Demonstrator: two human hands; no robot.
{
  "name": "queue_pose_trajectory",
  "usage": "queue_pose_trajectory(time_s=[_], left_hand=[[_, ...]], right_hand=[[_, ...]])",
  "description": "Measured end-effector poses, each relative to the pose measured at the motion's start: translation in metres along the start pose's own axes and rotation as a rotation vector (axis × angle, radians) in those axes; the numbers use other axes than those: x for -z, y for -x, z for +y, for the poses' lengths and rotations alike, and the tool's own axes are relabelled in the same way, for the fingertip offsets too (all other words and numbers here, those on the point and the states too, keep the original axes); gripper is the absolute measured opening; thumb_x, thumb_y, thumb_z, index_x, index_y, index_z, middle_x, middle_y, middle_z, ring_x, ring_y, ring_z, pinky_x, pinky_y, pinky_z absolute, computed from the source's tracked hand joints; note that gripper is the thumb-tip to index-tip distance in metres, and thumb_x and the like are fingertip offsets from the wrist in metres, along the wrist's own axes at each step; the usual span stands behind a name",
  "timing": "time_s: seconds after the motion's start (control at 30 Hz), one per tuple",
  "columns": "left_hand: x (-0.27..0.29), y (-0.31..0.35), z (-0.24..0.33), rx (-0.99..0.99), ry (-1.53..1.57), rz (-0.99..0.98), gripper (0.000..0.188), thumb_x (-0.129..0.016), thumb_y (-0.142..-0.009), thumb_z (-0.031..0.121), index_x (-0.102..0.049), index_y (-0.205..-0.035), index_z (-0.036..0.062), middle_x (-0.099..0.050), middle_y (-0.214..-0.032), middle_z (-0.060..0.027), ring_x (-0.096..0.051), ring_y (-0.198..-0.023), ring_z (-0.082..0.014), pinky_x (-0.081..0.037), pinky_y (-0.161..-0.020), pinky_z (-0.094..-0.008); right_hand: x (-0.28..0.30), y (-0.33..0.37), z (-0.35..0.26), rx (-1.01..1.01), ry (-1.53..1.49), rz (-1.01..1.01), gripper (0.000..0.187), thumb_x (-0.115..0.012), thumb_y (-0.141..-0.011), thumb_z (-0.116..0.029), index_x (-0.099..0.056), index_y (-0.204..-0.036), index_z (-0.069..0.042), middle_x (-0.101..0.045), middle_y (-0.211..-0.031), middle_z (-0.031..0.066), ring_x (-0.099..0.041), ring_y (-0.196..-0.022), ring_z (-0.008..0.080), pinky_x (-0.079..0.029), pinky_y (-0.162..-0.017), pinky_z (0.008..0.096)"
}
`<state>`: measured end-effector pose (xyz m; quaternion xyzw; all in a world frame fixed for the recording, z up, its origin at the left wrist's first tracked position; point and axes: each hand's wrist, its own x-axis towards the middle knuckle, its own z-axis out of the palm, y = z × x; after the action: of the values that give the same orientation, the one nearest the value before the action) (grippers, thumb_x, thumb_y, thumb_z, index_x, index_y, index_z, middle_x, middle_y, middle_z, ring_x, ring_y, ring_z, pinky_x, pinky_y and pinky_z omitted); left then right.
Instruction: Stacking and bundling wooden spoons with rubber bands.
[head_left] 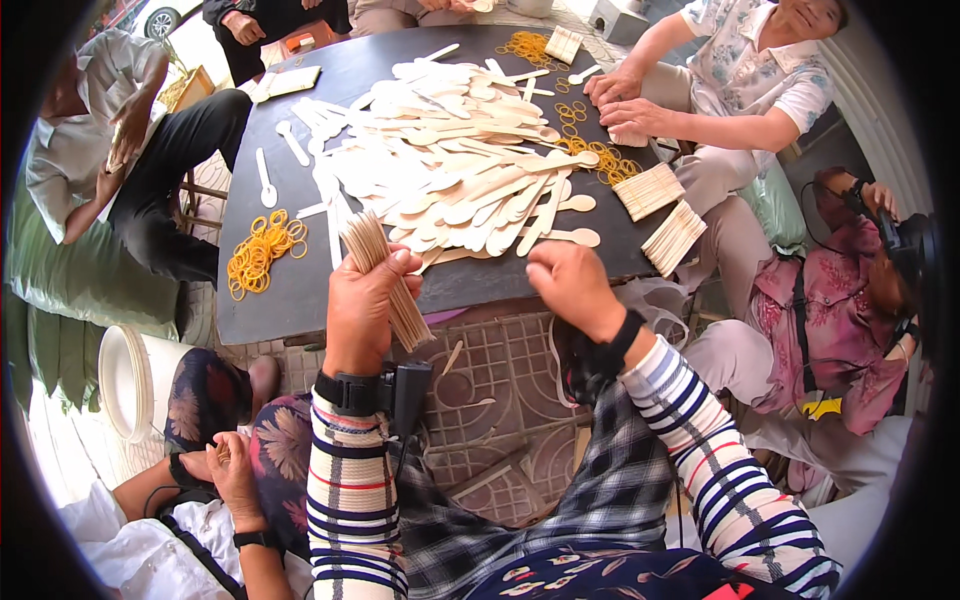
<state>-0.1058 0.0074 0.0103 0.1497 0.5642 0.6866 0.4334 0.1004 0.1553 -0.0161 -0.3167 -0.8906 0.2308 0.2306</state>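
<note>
Upright in my left hand (357, 310) is a stack of thin wooden spoons (368, 240), its edges lined up and the fingers wrapped round it. My right hand (578, 285) hovers at the near table edge with its fingers curled closed. Whether anything is pinched in them is hidden. Just beyond both hands lies a big loose heap of pale wooden spoons (450, 150) on the dark table (300, 315). A tangle of yellow rubber bands (262, 258) rests on the table left of my left hand.
More rubber bands (600, 160) and tidy spoon stacks (648, 190) lie at the table's right side. Another stack (290, 82) sits at the far left. People sit closely around. A white bucket (125, 385) and green sacks (90, 285) stand at left. Stray sticks lie on the paving below.
</note>
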Motion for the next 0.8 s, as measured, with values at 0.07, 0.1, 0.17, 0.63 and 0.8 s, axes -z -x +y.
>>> queue_pose_trajectory(time_s=[0.07, 0.1, 0.17, 0.63, 0.8], left_hand=[[-0.013, 0.000, -0.005, 0.015, -0.025, -0.026, 0.019, -0.065, -0.087, 0.011, -0.058, -0.100, -0.0005, -0.066, -0.084, -0.0110, -0.063, -0.068, -0.0168, -0.053, -0.064, -0.0303], [-0.015, 0.000, -0.008, 0.030, -0.053, -0.037, 0.019, -0.065, -0.087, 0.011, -0.058, -0.100, -0.0004, -0.066, -0.084, -0.0108, -0.063, -0.068, -0.0163, -0.053, -0.064, -0.0297], [-0.017, 0.000, -0.012, 0.038, -0.058, -0.056, 0.019, -0.065, -0.087, 0.012, -0.058, -0.100, 0.0003, -0.066, -0.084, -0.0099, -0.063, -0.068, -0.0155, -0.053, -0.064, -0.0291], [-0.047, -0.005, -0.033, 0.193, -0.051, -0.181, 0.017, -0.066, -0.087, 0.013, -0.060, -0.098, 0.0024, -0.066, -0.086, -0.0085, -0.062, -0.070, -0.0142, -0.054, -0.064, -0.0290], [-0.054, -0.009, -0.037, 0.261, 0.031, -0.174, 0.019, -0.064, -0.088, 0.013, -0.058, -0.102, 0.0021, -0.066, -0.088, -0.0093, -0.063, -0.071, -0.0156, -0.054, -0.065, -0.0309]], right_hand=[[-0.001, -0.016, 0.034, -0.154, 0.140, 0.160, 0.021, -0.057, -0.079, -0.021, -0.063, -0.067, -0.004, -0.061, -0.067, 0.0180, -0.061, -0.065, 0.0367, -0.048, -0.059, 0.0464], [-0.003, -0.023, 0.040, -0.158, 0.136, 0.160, 0.021, -0.057, -0.079, -0.021, -0.063, -0.067, -0.004, -0.061, -0.067, 0.0180, -0.061, -0.065, 0.0367, -0.048, -0.059, 0.0464], [-0.007, -0.033, 0.051, -0.275, 0.258, 0.194, 0.024, -0.059, -0.079, -0.026, -0.064, -0.067, -0.005, -0.062, -0.066, 0.0182, -0.062, -0.065, 0.0369, -0.049, -0.059, 0.0456], [0.006, -0.051, 0.059, -0.390, 0.251, 0.100, 0.026, -0.060, -0.072, -0.023, -0.069, -0.073, 0.001, -0.067, -0.076, 0.0203, -0.066, -0.063, 0.0309, -0.054, -0.061, 0.0381], [0.031, -0.031, 0.055, -0.645, -0.711, -0.104, 0.020, -0.057, -0.078, -0.013, -0.064, -0.066, 0.001, -0.063, -0.062, 0.0103, -0.050, -0.036, 0.0116, -0.039, -0.036, 0.0239]])
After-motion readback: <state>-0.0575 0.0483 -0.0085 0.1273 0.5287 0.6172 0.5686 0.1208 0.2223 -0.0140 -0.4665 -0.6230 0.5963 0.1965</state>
